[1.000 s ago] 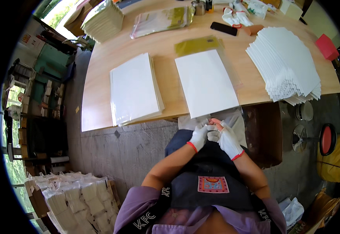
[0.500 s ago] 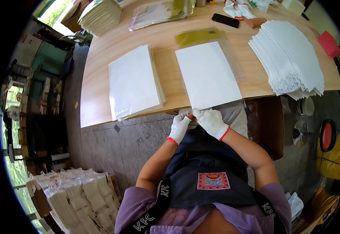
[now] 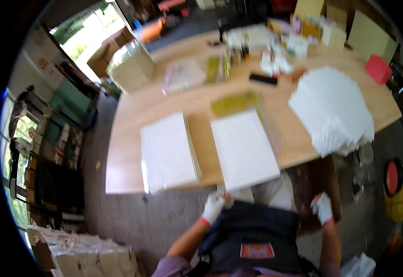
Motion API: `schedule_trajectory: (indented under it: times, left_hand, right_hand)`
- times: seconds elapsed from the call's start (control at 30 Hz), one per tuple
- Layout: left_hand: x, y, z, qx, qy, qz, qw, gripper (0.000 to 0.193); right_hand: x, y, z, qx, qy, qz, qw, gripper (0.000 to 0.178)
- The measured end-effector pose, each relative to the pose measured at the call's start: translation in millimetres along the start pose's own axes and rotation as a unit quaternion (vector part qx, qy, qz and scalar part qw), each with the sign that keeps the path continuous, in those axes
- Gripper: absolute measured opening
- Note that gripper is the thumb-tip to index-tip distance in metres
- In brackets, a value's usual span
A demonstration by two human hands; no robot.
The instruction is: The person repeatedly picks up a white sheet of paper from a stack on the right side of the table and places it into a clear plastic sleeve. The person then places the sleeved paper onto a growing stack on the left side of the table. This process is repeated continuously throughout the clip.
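Observation:
My left hand (image 3: 214, 207), in a white glove that leaves fingertips bare, is closed in a pinch just below the table's front edge. Its fingers are by the near left corner of a white sheet (image 3: 244, 150); what they pinch is too blurred to make out. That sheet lies on clear plastic sleeves with an olive-yellow band (image 3: 235, 103) showing beyond it. Off to the right, my right hand (image 3: 322, 207), gloved the same way, is over an open brown box (image 3: 305, 184) below the table edge. Motion smears its fingers.
Left of the middle sheet lies a stack of sleeved white sheets (image 3: 168, 152). A fanned pile of white sheets (image 3: 333, 108) is on the right. Farther back are more plastic sleeves (image 3: 187, 74), a black phone (image 3: 263, 79) and a wrapped paper stack (image 3: 130, 67).
My right hand has left my left hand and swung right to the brown box. The left hand stays near the sheet's near edge. The view has tilted up, showing more of the room.

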State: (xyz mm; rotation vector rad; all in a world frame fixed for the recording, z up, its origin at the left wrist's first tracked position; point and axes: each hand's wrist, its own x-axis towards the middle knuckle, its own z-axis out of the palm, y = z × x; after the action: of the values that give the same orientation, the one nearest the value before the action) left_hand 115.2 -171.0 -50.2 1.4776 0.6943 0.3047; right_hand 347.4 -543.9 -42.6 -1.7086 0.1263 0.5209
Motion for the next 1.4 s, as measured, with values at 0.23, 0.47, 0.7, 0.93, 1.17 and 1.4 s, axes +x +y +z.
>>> schedule_trajectory:
  times: [0.23, 0.47, 0.7, 0.93, 1.17, 1.4]
  left_hand:
    - [5.3, -16.6, 3.0, -0.046, -0.010, -0.092, 0.995, 0.031]
    - [10.8, -19.3, 17.0, -0.163, -0.057, -0.100, 0.980, 0.030]
    - [-0.1, -1.7, 24.2, -0.158, -0.041, -0.113, 0.980, 0.022]
    - [0.1, -0.5, 30.6, -0.190, -0.048, -0.119, 0.973, 0.018]
    - [14.9, -14.5, 43.6, -0.335, 0.012, -0.106, 0.936, 0.016]
    - [29.1, 0.7, 33.1, -0.246, -0.074, -0.120, 0.959, 0.022]
  right_hand:
    - [-30.8, -37.7, 151.7, -0.059, -0.290, -0.097, 0.950, 0.015]
    - [-28.5, -52.6, 237.2, -0.421, -0.373, -0.406, 0.721, 0.021]
    - [-38.0, -64.8, 246.7, -0.457, -0.342, -0.503, 0.649, 0.017]
    - [-31.7, -65.1, 245.0, -0.434, -0.372, -0.509, 0.644, 0.022]
    - [-27.3, -58.2, 221.7, -0.231, -0.454, -0.322, 0.798, 0.018]
    - [-45.3, -73.0, 209.0, -0.263, -0.330, -0.431, 0.798, 0.014]
